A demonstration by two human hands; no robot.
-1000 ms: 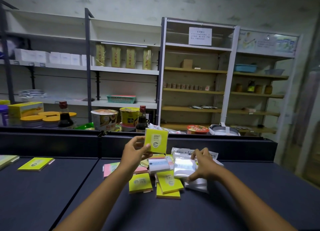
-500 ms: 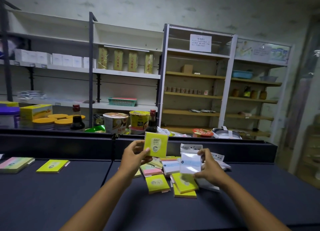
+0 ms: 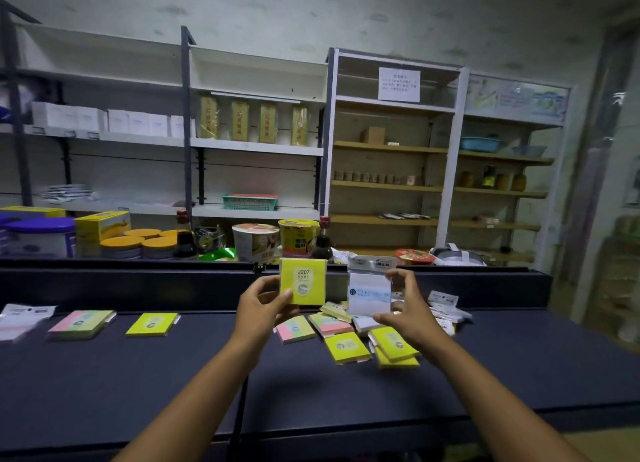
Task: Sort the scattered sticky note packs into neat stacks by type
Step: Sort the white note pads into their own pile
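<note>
The left hand [image 3: 265, 302] pinched one yellow pack [image 3: 303, 286] upright; the right hand [image 3: 403, 309] pinched one clear-bagged white pack [image 3: 369, 293] beside it. Both were held just above the pile [image 3: 360, 333] of roughly nine loose packs on the dark table [image 3: 311, 392]. At far left lay three sorted packs: clear [image 3: 20, 319], pastel [image 3: 81, 324], yellow [image 3: 151, 323]. Stocked shelves [image 3: 256, 146] lined the back wall.

a small shop or its stockroom: metal and wooden shelving [image 3: 256, 146] along the wall carries boxed and bagged goods, jars and a basket [image 3: 250, 202]; instant noodle cups [image 3: 255, 241], sauce bottles [image 3: 322, 238] and tins line a ledge behind the dark surface [image 3: 138, 385].
</note>
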